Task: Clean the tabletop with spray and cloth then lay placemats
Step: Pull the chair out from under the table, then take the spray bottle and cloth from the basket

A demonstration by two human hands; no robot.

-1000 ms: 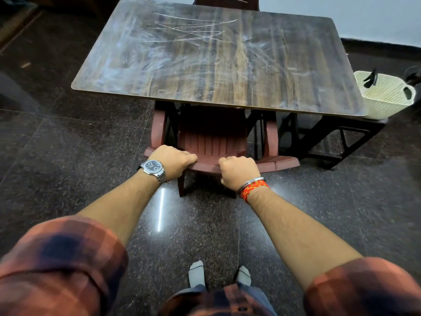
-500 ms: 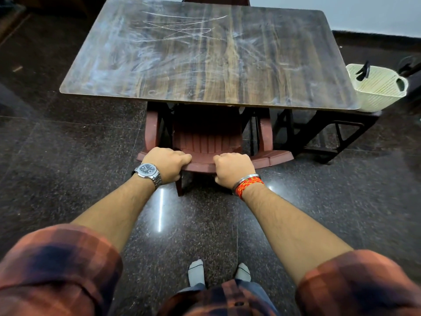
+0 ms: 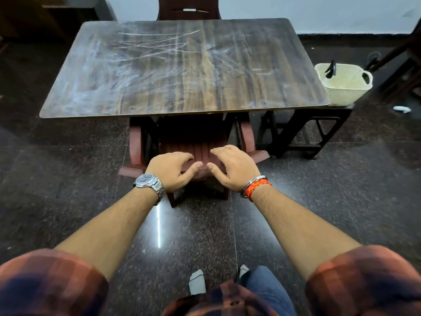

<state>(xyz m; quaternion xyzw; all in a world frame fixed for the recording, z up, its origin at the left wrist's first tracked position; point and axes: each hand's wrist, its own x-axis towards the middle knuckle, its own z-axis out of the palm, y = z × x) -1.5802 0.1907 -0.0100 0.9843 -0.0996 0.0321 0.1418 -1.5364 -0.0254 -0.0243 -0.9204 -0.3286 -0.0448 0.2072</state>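
Both your hands have let go of the chair back they gripped half a second ago, and your view has tipped up so the far wall and a second chair now show. Biggest before you is the table (image 3: 182, 71), its dark wood-grain top smeared with whitish streaks and thin scratchy lines, with no spray, cloth or placemats on it. Beyond its far edge stands the second chair (image 3: 188, 8), dark red-brown. Your near chair (image 3: 193, 142), reddish-brown plastic, is tucked under the table's near edge, with its armrests showing either side. To the right, a black stand (image 3: 303, 124) sits just beside the table, and on it rests a cream basket (image 3: 346, 87) with a dark handle-like thing poking out; you cannot tell what that is. Your left hand (image 3: 172, 171), with a steel watch (image 3: 149, 182) on the wrist, hovers over the chair back with fingers loosely curled and spread, holding nothing. Your right hand (image 3: 232, 167), with a red-orange band (image 3: 257, 187) on the wrist, does the same, fingers apart and empty.
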